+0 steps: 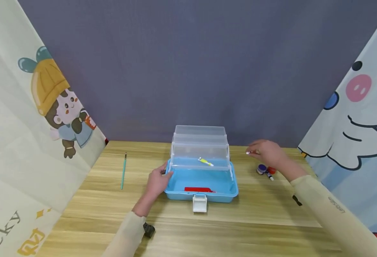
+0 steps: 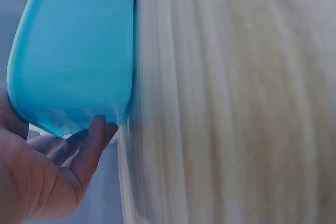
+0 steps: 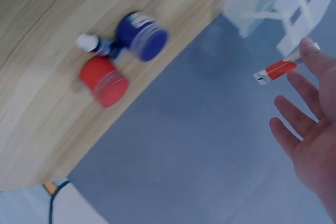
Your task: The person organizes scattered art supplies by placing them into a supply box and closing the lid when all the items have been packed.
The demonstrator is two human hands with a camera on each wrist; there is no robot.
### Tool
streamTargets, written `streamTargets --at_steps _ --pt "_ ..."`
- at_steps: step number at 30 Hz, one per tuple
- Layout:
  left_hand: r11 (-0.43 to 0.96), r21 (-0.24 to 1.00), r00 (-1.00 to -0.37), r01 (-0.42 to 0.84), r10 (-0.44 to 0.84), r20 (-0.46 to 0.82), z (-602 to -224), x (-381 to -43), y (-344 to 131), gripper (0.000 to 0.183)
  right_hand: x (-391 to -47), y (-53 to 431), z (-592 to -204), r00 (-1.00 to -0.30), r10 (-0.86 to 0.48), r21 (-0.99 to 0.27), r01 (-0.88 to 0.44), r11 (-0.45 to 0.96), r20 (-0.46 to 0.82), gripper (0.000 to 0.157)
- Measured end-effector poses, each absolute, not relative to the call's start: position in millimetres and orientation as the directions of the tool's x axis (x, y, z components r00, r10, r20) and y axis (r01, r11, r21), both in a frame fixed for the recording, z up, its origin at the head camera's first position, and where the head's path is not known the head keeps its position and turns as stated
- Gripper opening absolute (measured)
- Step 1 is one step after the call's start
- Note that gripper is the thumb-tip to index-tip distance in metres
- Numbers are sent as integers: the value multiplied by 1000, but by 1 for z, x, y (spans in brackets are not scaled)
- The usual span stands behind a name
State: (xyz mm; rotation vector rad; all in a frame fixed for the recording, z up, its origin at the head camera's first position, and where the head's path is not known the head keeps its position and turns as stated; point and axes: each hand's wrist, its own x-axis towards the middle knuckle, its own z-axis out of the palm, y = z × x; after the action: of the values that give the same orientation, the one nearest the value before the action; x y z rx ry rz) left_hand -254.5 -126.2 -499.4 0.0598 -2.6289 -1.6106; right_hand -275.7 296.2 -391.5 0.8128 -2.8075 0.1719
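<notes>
My left hand grips the left side of an open blue toolbox, thumb at the rim. In the left wrist view, the fingers lie against the box's side wall. Raised clear trays stand over the box, with a yellow paint tube on the lowest. A red tube or bottle lies inside near the front wall. Held up right of the box, my right hand pinches a small red-and-white paint tube between thumb and forefinger, its other fingers spread.
On the table's right are a blue paint jar, a red paint jar and a dark blue paint tube. A teal paintbrush lies to the left. Behind the table hangs a grey curtain.
</notes>
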Motion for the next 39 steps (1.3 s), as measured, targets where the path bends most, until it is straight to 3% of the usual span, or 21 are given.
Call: streamTargets --at_steps 13,30,39 --pt "463 886 -998 16 -54 46 -504 -258 -127 51 -264 258 -386 -713 -606 -5 -649 761 354 18" --pt "456 890 -999 -12 -49 11 -498 -257 -127 50 -267 190 -371 -734 -608 1 -637 771 304 13" --pt "455 890 -995 -28 -98 19 -500 -273 -110 50 -303 182 -370 -727 -627 -34 -661 750 280 14"
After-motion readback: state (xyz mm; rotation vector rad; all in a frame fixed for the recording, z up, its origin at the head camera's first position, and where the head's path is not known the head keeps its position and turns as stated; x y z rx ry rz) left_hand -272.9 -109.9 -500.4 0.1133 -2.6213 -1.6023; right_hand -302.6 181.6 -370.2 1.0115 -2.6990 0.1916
